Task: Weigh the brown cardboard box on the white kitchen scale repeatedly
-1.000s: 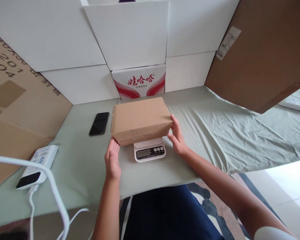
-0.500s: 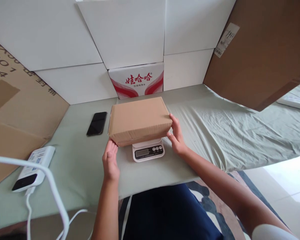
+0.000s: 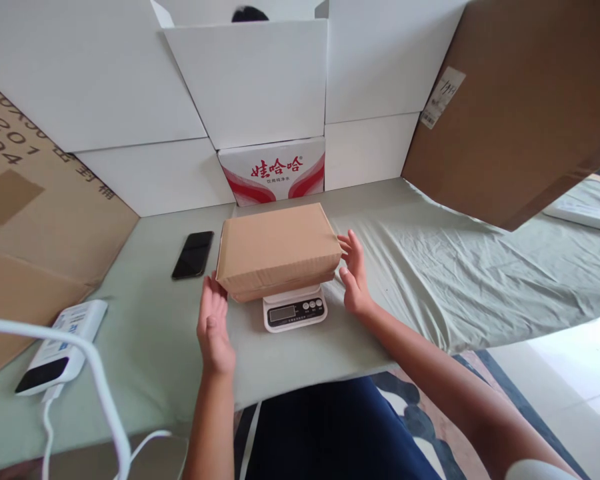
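A closed brown cardboard box [image 3: 280,243] rests on a small white kitchen scale [image 3: 296,313], covering its platform; the display and buttons show in front. My left hand [image 3: 215,330] is at the box's left front corner, fingers stretched out and palm turned inward, fingertips at or just beside the cardboard. At the right front corner, my right hand [image 3: 354,277] is open with fingers spread, the tips close to the box's side. Whether either hand still touches it, I cannot tell.
Left of the box lies a black smartphone [image 3: 193,255]. A white power bank-like device [image 3: 63,347] with a cable [image 3: 93,357] is at the left. White boxes [image 3: 250,87], a red-and-white carton [image 3: 275,172] and large brown cartons [image 3: 505,113] surround the green cloth [image 3: 405,247].
Both hands have loosened from the box and moved slightly outward, fingers opening. The box now sits lower and level on the scale. The view has tilted up a little.
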### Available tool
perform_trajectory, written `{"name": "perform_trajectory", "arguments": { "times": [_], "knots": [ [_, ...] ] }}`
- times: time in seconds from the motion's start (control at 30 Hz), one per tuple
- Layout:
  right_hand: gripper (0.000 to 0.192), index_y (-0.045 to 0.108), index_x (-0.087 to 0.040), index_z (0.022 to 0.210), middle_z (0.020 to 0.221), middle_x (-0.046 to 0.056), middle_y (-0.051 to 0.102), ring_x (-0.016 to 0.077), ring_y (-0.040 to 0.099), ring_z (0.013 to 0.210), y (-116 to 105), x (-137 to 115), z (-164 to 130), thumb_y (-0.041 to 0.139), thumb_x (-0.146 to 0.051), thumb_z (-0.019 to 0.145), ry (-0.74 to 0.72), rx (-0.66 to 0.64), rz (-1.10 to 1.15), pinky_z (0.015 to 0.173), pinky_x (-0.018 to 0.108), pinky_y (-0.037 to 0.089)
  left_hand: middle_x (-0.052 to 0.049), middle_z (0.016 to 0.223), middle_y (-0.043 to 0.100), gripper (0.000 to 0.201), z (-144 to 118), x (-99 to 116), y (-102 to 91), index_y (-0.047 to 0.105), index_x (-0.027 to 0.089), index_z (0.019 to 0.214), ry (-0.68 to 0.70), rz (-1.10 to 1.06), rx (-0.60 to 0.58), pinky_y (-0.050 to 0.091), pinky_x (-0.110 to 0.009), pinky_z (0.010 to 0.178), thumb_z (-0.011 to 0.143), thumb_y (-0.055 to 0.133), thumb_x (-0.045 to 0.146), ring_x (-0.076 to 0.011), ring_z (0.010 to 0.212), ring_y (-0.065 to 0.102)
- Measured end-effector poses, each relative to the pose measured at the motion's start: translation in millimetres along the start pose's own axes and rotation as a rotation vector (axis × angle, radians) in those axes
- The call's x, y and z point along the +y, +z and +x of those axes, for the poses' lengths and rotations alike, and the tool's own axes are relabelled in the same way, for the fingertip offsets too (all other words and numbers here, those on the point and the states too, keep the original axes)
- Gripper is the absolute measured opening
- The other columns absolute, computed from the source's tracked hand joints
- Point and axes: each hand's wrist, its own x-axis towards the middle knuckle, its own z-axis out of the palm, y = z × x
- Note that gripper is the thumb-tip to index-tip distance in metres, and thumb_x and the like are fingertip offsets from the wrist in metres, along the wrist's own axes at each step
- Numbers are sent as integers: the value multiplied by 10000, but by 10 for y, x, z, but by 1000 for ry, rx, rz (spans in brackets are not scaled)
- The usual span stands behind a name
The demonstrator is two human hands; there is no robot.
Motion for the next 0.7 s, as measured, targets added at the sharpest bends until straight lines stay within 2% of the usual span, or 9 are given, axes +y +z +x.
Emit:
{"name": "perform_trajectory", "arguments": {
  "times": [0.1, 0.27, 0.4, 0.47, 0.57, 0.63, 0.7],
  "knots": [
    [722, 266, -467, 1660, 1601, 72, 472, 358, 520, 1448, 2, -7, 21, 409, -719, 999, 6, -13, 16, 1154, 621, 501, -115, 1707, 435, 868, 17, -13, -3, 490, 290, 1620, -13, 7, -4, 309, -481, 1305, 904, 515, 780, -336, 1601, 361],
    [686, 338, -429, 1650, 1674, 44, 444, 360, 426, 1550, -10, -56, -8, 421, -687, 1020, -9, -112, 21, 1200, 605, 480, -170, 1647, 511, 902, -84, -115, -19, 568, 229, 1564, -76, 24, -14, 319, -541, 1295, 875, 541, 809, -382, 1578, 396],
    [638, 378, -451, 1625, 1661, 22, 466, 348, 436, 1554, -28, -158, 56, 445, -663, 1027, -40, -112, 52, 1213, 590, 481, -173, 1619, 545, 846, -69, -32, 19, 610, 222, 1526, -54, 3, -7, 310, -541, 1300, 893, 549, 780, -382, 1579, 398],
    [648, 362, -468, 1623, 1678, 5, 447, 345, 428, 1562, -8, -215, 219, 444, -686, 1019, -74, -82, 61, 1225, 583, 472, -160, 1635, 529, 823, 116, 65, 90, 604, 230, 1528, -7, -34, -22, 316, -514, 1299, 901, 564, 762, -369, 1582, 398],
    [672, 309, -461, 1636, 1722, -8, 389, 348, 401, 1586, 108, -202, 607, 403, -711, 1019, -121, -29, 91, 1270, 589, 416, -135, 1642, 523, 788, 601, 148, 267, 592, 246, 1522, 55, -85, -73, 338, -467, 1286, 908, 586, 739, -336, 1570, 428],
    [701, 301, -429, 1642, 1745, 0, 355, 343, 378, 1599, 234, -72, 852, 382, -729, 1014, -131, -27, 108, 1298, 581, 373, -140, 1552, 607, 731, 931, 89, 398, 642, 229, 1439, 33, -60, -82, 368, -451, 1264, 904, 610, 726, -323, 1527, 489],
    [774, 331, -368, 1637, 1744, 38, 359, 345, 364, 1602, 363, 145, 996, 397, -775, 982, -87, -15, 100, 1310, 569, 353, -143, 1471, 660, 674, 1159, -62, 497, 671, 217, 1352, -33, -26, -84, 401, -436, 1237, 903, 620, 716, -305, 1488, 532]
  ]
}}
